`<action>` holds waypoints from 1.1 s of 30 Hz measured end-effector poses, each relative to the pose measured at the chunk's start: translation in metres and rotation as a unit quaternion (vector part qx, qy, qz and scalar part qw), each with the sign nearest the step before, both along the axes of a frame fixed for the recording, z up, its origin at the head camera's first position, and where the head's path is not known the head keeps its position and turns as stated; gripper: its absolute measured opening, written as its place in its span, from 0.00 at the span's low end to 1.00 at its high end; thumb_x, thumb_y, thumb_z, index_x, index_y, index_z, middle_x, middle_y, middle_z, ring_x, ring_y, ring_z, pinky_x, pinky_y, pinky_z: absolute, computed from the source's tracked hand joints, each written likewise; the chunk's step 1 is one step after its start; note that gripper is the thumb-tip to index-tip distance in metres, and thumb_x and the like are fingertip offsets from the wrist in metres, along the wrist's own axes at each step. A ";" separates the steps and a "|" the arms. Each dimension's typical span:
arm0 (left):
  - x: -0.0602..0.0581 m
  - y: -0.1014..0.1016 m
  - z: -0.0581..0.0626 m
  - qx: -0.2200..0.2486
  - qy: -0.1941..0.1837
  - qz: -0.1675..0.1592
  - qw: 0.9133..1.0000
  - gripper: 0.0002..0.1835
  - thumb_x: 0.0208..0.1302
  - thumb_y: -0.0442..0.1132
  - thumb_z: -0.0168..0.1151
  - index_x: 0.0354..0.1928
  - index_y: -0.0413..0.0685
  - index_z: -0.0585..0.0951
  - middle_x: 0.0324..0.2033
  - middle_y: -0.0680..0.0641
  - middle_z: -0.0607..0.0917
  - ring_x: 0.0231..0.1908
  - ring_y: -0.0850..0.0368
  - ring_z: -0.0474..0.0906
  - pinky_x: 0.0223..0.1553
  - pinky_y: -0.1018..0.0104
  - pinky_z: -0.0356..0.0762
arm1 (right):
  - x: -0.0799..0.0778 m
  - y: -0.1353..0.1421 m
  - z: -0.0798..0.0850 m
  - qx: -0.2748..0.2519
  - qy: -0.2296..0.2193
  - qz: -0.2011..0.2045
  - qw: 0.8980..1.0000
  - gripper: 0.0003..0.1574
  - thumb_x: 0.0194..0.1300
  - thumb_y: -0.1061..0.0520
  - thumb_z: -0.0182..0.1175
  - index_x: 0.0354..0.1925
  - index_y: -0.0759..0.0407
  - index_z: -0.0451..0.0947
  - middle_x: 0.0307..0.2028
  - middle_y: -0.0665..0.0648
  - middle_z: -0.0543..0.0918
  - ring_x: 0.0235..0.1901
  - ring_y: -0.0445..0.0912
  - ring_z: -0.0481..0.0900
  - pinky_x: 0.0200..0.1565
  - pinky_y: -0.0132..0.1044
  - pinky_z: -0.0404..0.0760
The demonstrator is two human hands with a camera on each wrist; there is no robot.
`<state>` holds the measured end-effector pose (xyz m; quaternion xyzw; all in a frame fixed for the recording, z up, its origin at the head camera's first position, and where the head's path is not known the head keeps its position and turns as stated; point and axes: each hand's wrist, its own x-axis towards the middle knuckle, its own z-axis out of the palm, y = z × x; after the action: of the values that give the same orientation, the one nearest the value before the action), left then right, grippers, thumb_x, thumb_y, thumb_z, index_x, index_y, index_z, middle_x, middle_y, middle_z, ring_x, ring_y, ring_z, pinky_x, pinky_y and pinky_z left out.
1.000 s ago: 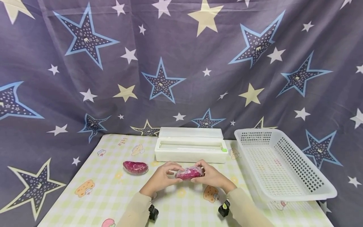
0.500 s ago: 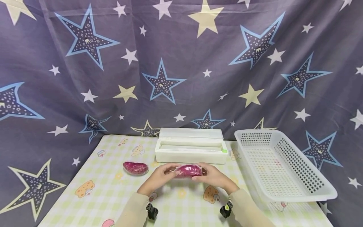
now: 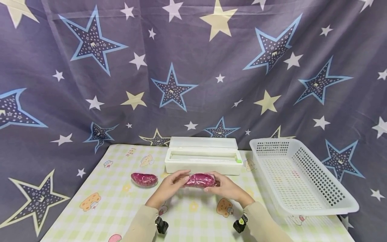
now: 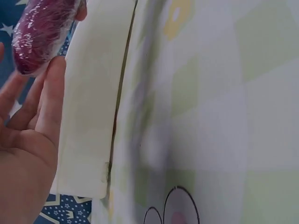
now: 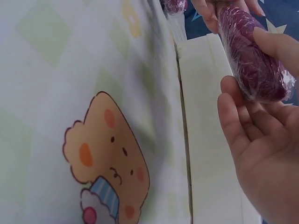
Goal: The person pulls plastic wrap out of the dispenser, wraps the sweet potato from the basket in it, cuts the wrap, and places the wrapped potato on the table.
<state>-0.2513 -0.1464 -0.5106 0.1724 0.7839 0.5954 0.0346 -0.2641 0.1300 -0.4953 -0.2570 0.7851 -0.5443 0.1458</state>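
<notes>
A purple sweet potato (image 3: 200, 180) wrapped in clear cling film is held above the table between both hands. My left hand (image 3: 171, 187) grips its left end; in the left wrist view the fingers (image 4: 52, 98) touch that end from below. My right hand (image 3: 226, 187) holds the other end. In the right wrist view its thumb (image 5: 275, 45) lies on top of the wrapped sweet potato (image 5: 247, 60), with the fingers curled beneath. A second film-wrapped sweet potato (image 3: 144, 179) lies on the table to the left.
Just behind my hands stands a white cling film box (image 3: 203, 166) with its lid (image 3: 203, 142) raised. A white plastic basket (image 3: 317, 211) sits at the right. The checked tablecloth (image 3: 121, 201) covers the table; a star-patterned curtain (image 3: 193, 50) hangs behind.
The sweet potato has been turned and lifted slightly between the hands, and its film looks smoother. The left fingers have shifted along its end. The second sweet potato, box and basket have stayed put.
</notes>
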 end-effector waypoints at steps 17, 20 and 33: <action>0.010 -0.030 0.007 -0.049 0.047 0.014 0.998 0.27 0.60 0.46 0.73 0.62 0.57 0.80 0.53 0.51 0.84 0.46 0.55 0.83 0.46 0.65 0.83 | -0.001 -0.017 -0.002 -0.015 -0.004 0.021 1.000 0.35 0.70 0.52 0.64 0.69 0.60 0.67 0.52 0.59 0.80 0.50 0.52 0.79 0.50 0.37 0.81; 0.014 -0.041 0.007 -0.057 0.042 0.025 0.997 0.26 0.60 0.47 0.73 0.61 0.61 0.81 0.53 0.51 0.84 0.46 0.55 0.83 0.48 0.65 0.82 | 0.000 -0.026 -0.001 -0.016 -0.001 0.023 1.000 0.33 0.69 0.53 0.65 0.68 0.59 0.68 0.52 0.58 0.81 0.50 0.52 0.79 0.50 0.36 0.80; 0.032 -0.098 0.009 -0.067 0.038 0.102 0.992 0.25 0.58 0.43 0.76 0.58 0.53 0.82 0.51 0.47 0.83 0.45 0.55 0.82 0.51 0.64 0.80 | 0.004 -0.092 -0.003 -0.018 0.021 0.004 1.000 0.28 0.66 0.54 0.68 0.62 0.60 0.76 0.45 0.53 0.83 0.42 0.48 0.82 0.42 0.33 0.82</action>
<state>-0.2197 -0.2447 -0.5014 0.1111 0.8363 0.5350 -0.0447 -0.2601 0.0382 -0.4981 -0.2744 0.7771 -0.5521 0.1271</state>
